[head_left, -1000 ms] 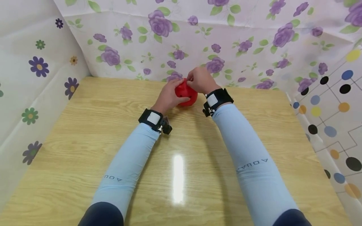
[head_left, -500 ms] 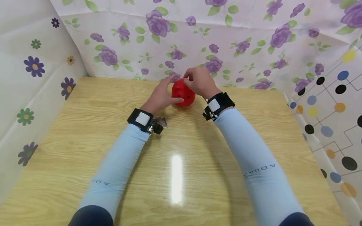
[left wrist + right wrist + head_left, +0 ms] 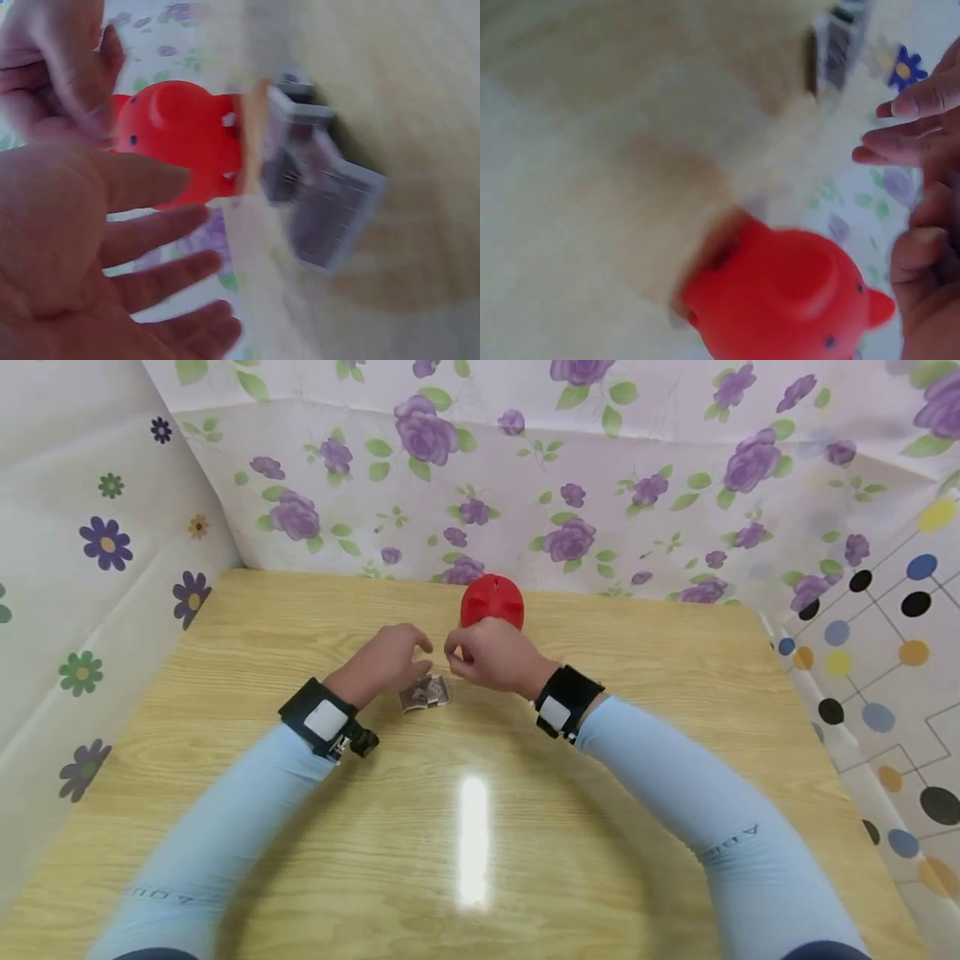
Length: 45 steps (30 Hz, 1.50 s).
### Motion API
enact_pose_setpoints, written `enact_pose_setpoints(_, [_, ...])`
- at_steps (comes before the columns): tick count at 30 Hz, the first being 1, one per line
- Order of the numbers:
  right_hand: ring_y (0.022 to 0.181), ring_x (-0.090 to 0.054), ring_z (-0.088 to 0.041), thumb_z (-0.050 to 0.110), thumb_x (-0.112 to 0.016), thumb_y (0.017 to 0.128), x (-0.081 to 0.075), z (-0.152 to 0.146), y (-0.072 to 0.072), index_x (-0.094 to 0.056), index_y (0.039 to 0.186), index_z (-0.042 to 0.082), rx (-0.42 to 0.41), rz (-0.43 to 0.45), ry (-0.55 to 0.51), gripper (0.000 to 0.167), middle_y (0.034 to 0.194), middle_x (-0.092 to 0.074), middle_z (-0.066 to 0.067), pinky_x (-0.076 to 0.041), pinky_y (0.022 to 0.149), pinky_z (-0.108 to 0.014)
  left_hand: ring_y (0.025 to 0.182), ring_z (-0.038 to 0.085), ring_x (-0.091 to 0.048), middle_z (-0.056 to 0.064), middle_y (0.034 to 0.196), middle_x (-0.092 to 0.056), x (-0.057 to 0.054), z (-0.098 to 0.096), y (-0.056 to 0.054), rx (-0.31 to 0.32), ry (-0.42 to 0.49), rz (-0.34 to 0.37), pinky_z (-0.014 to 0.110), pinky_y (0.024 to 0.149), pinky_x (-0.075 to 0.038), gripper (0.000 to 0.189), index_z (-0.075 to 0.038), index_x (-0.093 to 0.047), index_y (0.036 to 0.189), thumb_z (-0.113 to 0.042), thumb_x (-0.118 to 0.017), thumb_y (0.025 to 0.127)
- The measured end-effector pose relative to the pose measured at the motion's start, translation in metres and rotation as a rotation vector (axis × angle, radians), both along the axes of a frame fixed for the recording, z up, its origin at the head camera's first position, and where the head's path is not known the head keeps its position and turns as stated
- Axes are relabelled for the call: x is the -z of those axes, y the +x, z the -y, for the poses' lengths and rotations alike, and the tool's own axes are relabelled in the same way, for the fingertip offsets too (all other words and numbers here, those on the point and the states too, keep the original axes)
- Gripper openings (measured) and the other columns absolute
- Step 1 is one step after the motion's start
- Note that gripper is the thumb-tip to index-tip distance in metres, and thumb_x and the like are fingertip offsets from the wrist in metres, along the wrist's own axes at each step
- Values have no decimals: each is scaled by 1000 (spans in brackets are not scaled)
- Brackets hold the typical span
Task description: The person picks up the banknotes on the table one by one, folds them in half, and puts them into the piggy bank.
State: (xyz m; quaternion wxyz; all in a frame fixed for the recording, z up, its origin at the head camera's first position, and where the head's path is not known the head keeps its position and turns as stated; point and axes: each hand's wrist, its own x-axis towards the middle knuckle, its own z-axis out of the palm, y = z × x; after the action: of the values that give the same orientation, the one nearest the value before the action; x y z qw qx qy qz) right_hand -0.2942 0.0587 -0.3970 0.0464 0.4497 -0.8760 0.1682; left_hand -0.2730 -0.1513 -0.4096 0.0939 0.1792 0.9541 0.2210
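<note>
A red piggy bank (image 3: 492, 597) with a slot on top stands at the back of the table; its snout and small dark eyes show in the left wrist view. Nearer the person lie small folded grey-brown pieces (image 3: 426, 693), some tilted up from the wood (image 3: 319, 180). Beside them, on their left, hovers my left hand (image 3: 384, 664), fingers spread and nothing held. My right hand (image 3: 497, 656) is just right of these pieces and in front of the piggy bank, partly covering it. Its fingers bend loosely, and nothing shows between thumb and index finger.
The wooden table (image 3: 360, 843) carries a bright light reflection near its middle. A purple-flowered cloth (image 3: 510, 468) hangs along the back edge. Patterned sheets close off the left (image 3: 82, 610) and right sides.
Both hands have left the piggy bank and come back toward the person, the left one also moving left. The folded pieces, partly hidden earlier, now show fully. The piggy bank stays at the back.
</note>
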Motion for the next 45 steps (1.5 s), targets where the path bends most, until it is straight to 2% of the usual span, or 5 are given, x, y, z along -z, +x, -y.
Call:
enact_pose_setpoints(7, [65, -54, -12, 33, -68, 99, 36, 15, 2, -73, 118, 11, 53, 191, 84, 30, 71, -59, 0, -45, 62, -23, 121, 50, -53, 24, 135, -55, 15, 12, 29, -61, -183, 31, 65, 99, -43, 47, -3, -62, 132, -34, -61, 98])
enact_pose_setpoints(14, [88, -51, -15, 43, -68, 97, 48, 28, 3, -64, 137, 13, 57, 210, 151, 50, 97, -54, -4, -44, 71, -25, 124, 47, -46, 21, 138, -48, 19, 9, 39, -127, -143, 67, 66, 102, -37, 50, -5, -59, 127, -44, -63, 97])
enact_pose_setpoints(28, [97, -46, -16, 39, -71, 95, 51, 30, 3, -65, 103, 17, 77, 200, 150, 24, 99, -51, -1, -42, 82, -28, 118, 43, -41, 21, 139, -45, 26, 6, 39, -157, -78, 57, 59, 95, -37, 42, -9, -54, 103, -43, -74, 89])
enact_pose_setpoints(36, [75, -55, -14, 35, -72, 97, 40, 15, 5, -58, 91, 17, 82, 462, -33, 23, 81, -61, 0, -43, 64, -24, 107, 40, -56, 18, 123, -61, 23, 10, 38, -153, 67, -3, 52, 85, -46, 26, -10, -65, 95, -31, -78, 90])
enact_pose_setpoints(45, [71, -72, -26, 34, -75, 94, 10, -29, 11, -63, 92, 15, 178, 692, -431, 23, 87, -72, -7, -63, 67, -42, 76, 27, -65, 11, 90, -70, -5, -6, 34, -154, 498, 92, 36, 64, -57, 28, -13, -61, 92, -35, -78, 92])
